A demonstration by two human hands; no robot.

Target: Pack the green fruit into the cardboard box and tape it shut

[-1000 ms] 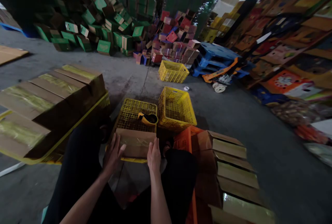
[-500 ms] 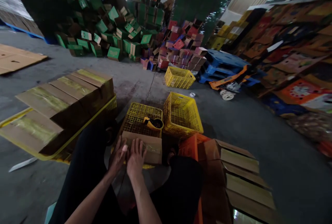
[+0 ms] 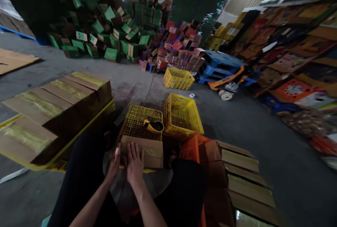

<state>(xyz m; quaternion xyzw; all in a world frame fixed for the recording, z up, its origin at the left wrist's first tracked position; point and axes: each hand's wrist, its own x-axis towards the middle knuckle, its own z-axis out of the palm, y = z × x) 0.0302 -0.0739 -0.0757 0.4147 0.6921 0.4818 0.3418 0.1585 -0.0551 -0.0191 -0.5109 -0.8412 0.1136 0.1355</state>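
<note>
A cardboard box [image 3: 154,154] with clear tape along it lies between my knees on an overturned yellow crate [image 3: 131,116]. My right hand [image 3: 135,165] rests flat on the box's top towards its left end, fingers stretched out. At the box's left end is my left hand [image 3: 113,165], thumb up and fingers straight; whether its palm presses the cardboard is hard to see. A yellow and black tape dispenser [image 3: 153,125] lies on the crate just beyond the box.
On my left, a yellow crate [image 3: 106,114] holds several taped boxes [image 3: 65,90]. To my right stands an orange crate [image 3: 190,148] with more boxes [image 3: 243,181]. Ahead are an open yellow crate [image 3: 184,114], another yellow crate [image 3: 179,78], a pallet jack [image 3: 228,81] and heaped green cartons [image 3: 110,54].
My left hand has moved from the top of the box to its left end. My right hand stays flat on top. The view has swung slightly right.
</note>
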